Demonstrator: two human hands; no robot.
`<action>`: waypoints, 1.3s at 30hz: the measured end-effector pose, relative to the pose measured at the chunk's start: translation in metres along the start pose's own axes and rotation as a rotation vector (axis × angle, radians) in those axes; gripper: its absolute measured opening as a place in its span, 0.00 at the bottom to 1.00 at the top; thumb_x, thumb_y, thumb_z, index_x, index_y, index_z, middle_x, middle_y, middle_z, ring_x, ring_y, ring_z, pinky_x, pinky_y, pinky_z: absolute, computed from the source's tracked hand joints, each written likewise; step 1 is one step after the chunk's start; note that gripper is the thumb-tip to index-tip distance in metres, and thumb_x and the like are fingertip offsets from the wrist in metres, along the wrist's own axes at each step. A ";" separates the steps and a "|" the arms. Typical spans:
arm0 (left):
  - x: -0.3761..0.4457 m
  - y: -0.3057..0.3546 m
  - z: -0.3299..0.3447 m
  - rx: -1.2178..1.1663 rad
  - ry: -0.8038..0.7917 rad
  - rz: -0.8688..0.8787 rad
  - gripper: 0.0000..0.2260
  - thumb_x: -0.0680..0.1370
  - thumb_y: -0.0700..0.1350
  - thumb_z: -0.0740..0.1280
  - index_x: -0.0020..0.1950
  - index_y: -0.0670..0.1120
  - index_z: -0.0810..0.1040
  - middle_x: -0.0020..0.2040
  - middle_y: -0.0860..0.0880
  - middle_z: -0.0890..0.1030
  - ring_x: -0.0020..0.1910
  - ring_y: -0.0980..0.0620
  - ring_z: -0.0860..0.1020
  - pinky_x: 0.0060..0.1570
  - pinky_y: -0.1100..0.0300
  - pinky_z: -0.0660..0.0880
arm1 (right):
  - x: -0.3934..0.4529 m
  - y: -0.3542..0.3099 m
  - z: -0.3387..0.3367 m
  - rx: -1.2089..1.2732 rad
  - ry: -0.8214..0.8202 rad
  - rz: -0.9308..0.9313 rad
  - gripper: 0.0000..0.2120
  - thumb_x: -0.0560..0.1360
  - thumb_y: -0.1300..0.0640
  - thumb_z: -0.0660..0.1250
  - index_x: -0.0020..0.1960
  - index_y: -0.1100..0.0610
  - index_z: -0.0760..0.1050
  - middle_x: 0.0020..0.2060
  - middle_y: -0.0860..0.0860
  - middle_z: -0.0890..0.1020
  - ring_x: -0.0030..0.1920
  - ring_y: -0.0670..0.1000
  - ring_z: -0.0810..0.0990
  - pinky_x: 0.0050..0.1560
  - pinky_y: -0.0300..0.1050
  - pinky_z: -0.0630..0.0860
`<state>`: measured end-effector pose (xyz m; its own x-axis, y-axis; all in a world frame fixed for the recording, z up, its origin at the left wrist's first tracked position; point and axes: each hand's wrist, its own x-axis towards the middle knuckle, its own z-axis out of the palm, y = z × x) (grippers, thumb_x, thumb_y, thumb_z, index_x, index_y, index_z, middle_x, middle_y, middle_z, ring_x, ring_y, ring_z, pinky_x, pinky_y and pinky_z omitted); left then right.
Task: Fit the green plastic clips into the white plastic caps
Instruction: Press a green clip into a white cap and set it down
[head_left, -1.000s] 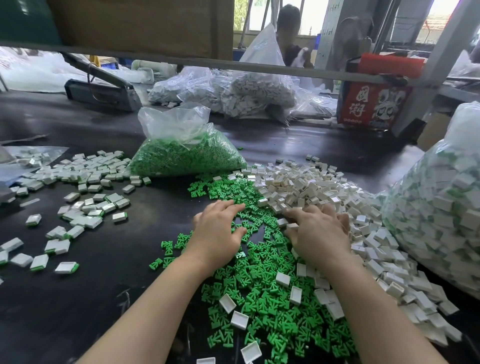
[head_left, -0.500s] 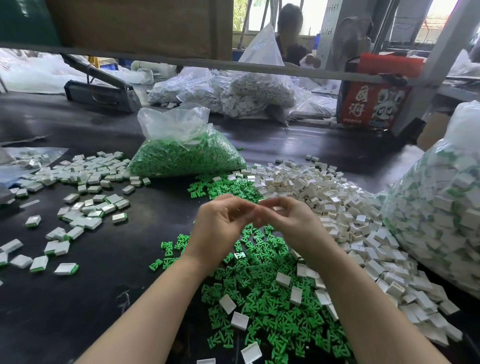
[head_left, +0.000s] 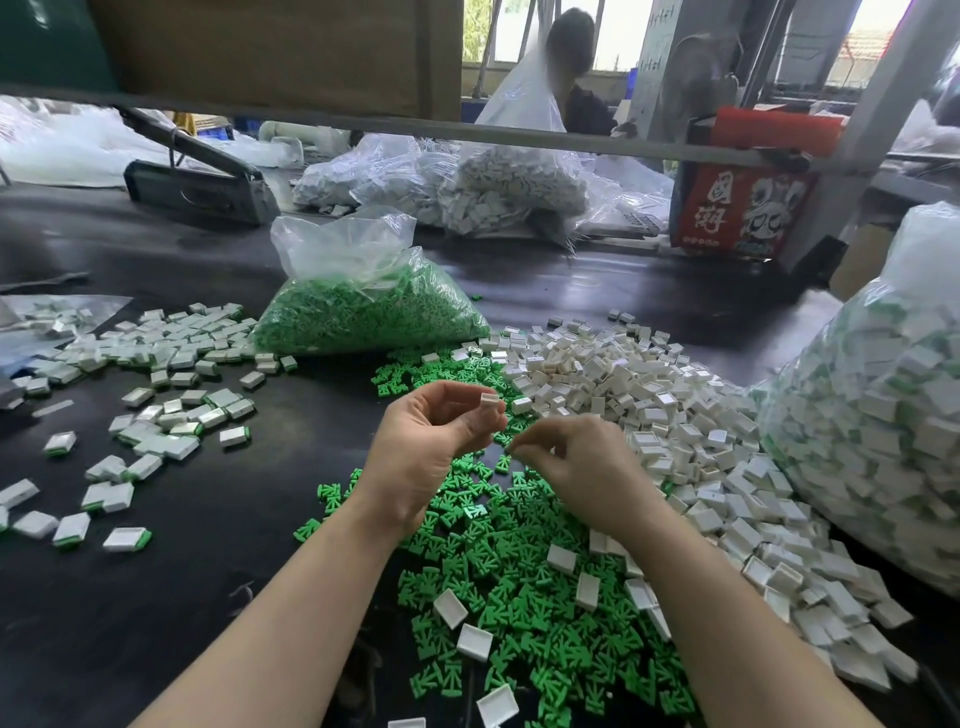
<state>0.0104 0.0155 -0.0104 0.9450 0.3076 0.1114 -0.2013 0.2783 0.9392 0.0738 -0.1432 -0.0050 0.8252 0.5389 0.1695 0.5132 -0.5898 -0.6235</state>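
Observation:
My left hand (head_left: 426, 452) is raised over the table and pinches one white cap (head_left: 489, 403) between thumb and fingertips. Just to its right my right hand (head_left: 576, 462) hovers with curled fingers, thumb and forefinger pressed together; I see nothing between them. Loose green clips (head_left: 519, 623) lie in a heap under both hands, with a few white caps among them. The big pile of empty white caps (head_left: 649, 395) spreads to the right of the hands.
Caps with green clips fitted (head_left: 171, 415) lie scattered on the black table (head_left: 208, 571) at left. A bag of green clips (head_left: 363, 317) sits behind the heaps, a large filled bag (head_left: 883, 441) at right. Bags of white caps (head_left: 509, 192), a red box (head_left: 737, 208) and a person are farther back.
A second ago both hands were down in the piles, left on clips, right on caps. They rose and met, and now have parted, with the white cap in my left hand.

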 end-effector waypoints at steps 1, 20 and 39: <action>0.000 0.000 0.000 -0.009 -0.004 -0.003 0.10 0.66 0.43 0.75 0.46 0.45 0.83 0.46 0.42 0.86 0.45 0.48 0.85 0.43 0.62 0.80 | -0.001 -0.001 -0.001 0.167 0.043 0.020 0.05 0.76 0.56 0.70 0.49 0.50 0.83 0.40 0.46 0.85 0.34 0.40 0.79 0.38 0.36 0.75; -0.003 0.003 0.003 0.081 -0.019 -0.018 0.08 0.66 0.50 0.77 0.42 0.50 0.86 0.40 0.47 0.85 0.41 0.50 0.83 0.41 0.63 0.79 | 0.001 -0.004 -0.010 1.142 0.087 0.152 0.08 0.75 0.67 0.67 0.52 0.59 0.80 0.40 0.52 0.78 0.38 0.45 0.77 0.45 0.43 0.72; -0.007 0.004 0.007 0.127 -0.002 -0.017 0.10 0.65 0.49 0.77 0.41 0.45 0.85 0.40 0.41 0.86 0.39 0.46 0.85 0.38 0.60 0.80 | -0.003 -0.019 0.006 0.803 0.358 -0.034 0.04 0.72 0.64 0.73 0.47 0.59 0.81 0.41 0.52 0.85 0.43 0.51 0.85 0.48 0.42 0.81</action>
<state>0.0047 0.0077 -0.0053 0.9485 0.3021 0.0955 -0.1508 0.1656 0.9746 0.0598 -0.1303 0.0019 0.9062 0.2477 0.3428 0.3288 0.0973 -0.9394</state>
